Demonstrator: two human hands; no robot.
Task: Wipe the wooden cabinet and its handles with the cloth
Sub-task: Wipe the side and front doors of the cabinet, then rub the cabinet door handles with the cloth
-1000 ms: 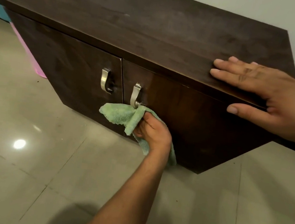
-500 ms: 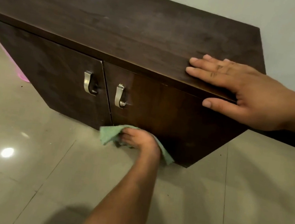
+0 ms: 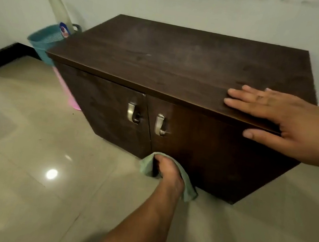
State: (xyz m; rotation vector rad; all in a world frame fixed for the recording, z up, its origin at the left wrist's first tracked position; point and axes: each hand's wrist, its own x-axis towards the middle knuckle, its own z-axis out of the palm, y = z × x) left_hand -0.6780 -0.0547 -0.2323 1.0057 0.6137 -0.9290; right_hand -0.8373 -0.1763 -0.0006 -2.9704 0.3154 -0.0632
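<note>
A low dark wooden cabinet [image 3: 183, 62] with two doors stands on the floor against the wall. Each door carries a metal handle: the left handle [image 3: 132, 112] and the right handle [image 3: 159, 124], side by side at the doors' meeting edge. My left hand [image 3: 167, 172] grips a green cloth [image 3: 187, 186] and presses it on the bottom edge of the right door, just below the right handle. My right hand [image 3: 289, 122] lies flat and open on the right front edge of the cabinet top, thumb hanging over the front.
A teal basket [image 3: 42, 43] with a tall white and blue bottle [image 3: 56, 7] stands behind the cabinet's left end. Something pink [image 3: 65, 91] lies on the floor by the cabinet's left side. Glossy floor tiles [image 3: 25, 163] spread in front.
My left hand slid the cloth down from the right handle to the door's bottom edge. The view pulled back, bringing the basket and bottle into sight. My right hand stayed on the top.
</note>
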